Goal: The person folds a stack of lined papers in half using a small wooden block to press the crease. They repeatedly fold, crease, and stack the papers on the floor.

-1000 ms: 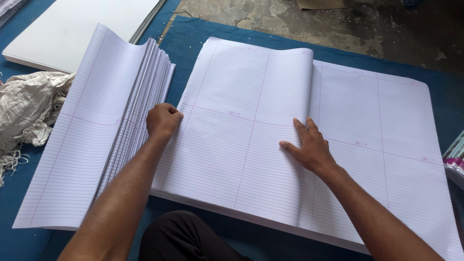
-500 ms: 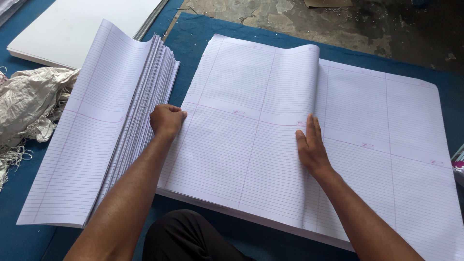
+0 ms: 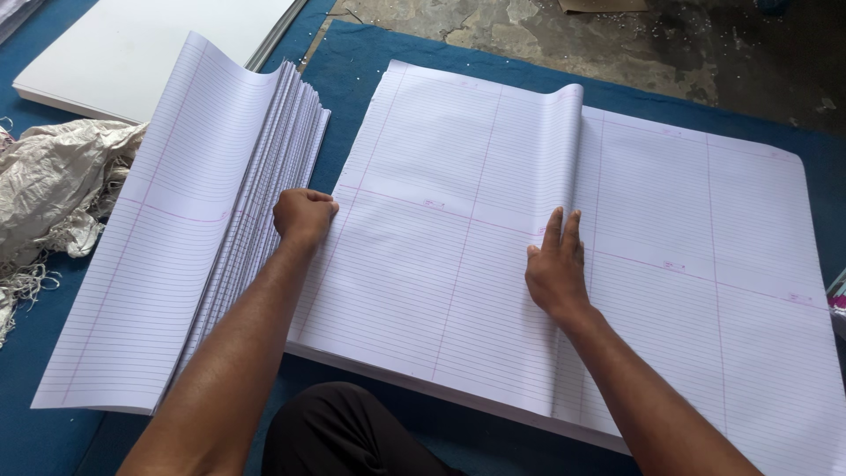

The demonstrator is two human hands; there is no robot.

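Your left hand (image 3: 304,216) was curled into a loose fist, knuckles pressed on the left edge of the big stack of white ruled paper sheets (image 3: 670,264). No sheet was visibly pinched in it; I couldn't tell whether anything was tucked under the fingers.

Your right hand (image 3: 555,269) lay flat and open, fingers together and pointing away from you, palm down on the top ruled sheet (image 3: 441,229) right at the raised fold (image 3: 571,159). It gripped nothing, just pressed.

Change over the last second: the right hand closed its spread fingers and slid rightward to the foot of the fold. The fold itself sat further right and stood taller, so the top sheet was doubled over onto the left half of the stack. The left fist barely moved. My read: the sheet was folded over and you were flattening it along the crease, not lifting it off yet.

The stack lay on the blue mat (image 3: 370,70) in front of your knee (image 3: 344,432). The pile of already folded ruled sheets (image 3: 176,229) sat just left of it, edges fanned, touching near your left fist. Crumpled grey cloth (image 3: 53,189) lay at far left, a plain white board (image 3: 150,53) beyond.
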